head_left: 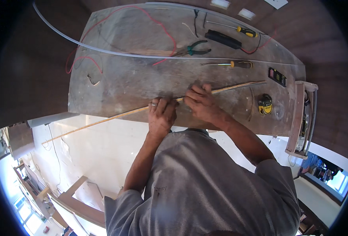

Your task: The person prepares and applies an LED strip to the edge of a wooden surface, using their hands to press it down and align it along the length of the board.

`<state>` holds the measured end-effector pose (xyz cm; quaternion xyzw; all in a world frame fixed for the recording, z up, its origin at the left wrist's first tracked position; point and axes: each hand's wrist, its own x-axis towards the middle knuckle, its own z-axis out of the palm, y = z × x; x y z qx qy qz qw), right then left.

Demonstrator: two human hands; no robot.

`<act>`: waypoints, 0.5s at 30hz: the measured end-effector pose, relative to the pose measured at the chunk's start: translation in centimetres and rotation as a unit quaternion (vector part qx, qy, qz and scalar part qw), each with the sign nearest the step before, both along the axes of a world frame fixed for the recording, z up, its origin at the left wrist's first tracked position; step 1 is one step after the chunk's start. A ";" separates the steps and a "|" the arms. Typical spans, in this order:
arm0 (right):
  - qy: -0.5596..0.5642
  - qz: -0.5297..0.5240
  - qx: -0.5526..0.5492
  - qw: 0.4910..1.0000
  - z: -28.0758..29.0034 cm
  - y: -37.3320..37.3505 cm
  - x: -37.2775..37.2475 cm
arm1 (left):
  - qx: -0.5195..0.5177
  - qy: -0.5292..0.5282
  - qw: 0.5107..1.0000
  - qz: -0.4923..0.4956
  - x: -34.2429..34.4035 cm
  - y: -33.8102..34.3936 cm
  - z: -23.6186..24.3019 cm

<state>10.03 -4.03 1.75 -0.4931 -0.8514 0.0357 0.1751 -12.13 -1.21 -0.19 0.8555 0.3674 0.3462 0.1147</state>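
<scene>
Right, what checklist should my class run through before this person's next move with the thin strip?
1. Left hand on the thin strip: ok.
2. Right hand on it too: ok.
3. Whole length supported by the bench: not ok, the left end extends past the near edge.
4. Pliers clear of it: ok, lying farther back.
5. Tape measure clear of it: ok.
6. Underside undamaged: cannot tell, hidden.

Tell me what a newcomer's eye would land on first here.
First, the long, thin, light-brown strip slanting across the middle, with the person's left hand and right hand on it and its left end beyond the worn grey-brown board. Next, the thin bright-red wire looping over the board's upper left, and the rounded yellow-and-black tape measure at right.
</scene>
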 end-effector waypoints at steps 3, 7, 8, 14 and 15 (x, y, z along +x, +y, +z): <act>0.013 0.005 -0.015 1.000 0.3 0.1 0.0 | 0.023 0.002 0.999 0.025 0.7 0.1 -0.5; 0.016 0.002 -0.010 1.000 0.3 0.1 0.0 | 0.033 0.007 0.999 0.022 1.2 0.0 -0.6; 0.025 -0.004 -0.012 1.000 0.2 0.1 0.1 | 0.037 0.007 0.999 0.015 1.3 0.1 -0.5; 0.059 -0.018 -0.013 0.998 1.0 -0.4 -1.1 | 0.006 0.019 1.000 0.009 1.5 0.1 -0.3; 0.060 -0.010 0.013 0.998 1.0 -0.5 -1.2 | -0.001 0.022 1.000 0.008 1.5 0.1 -0.2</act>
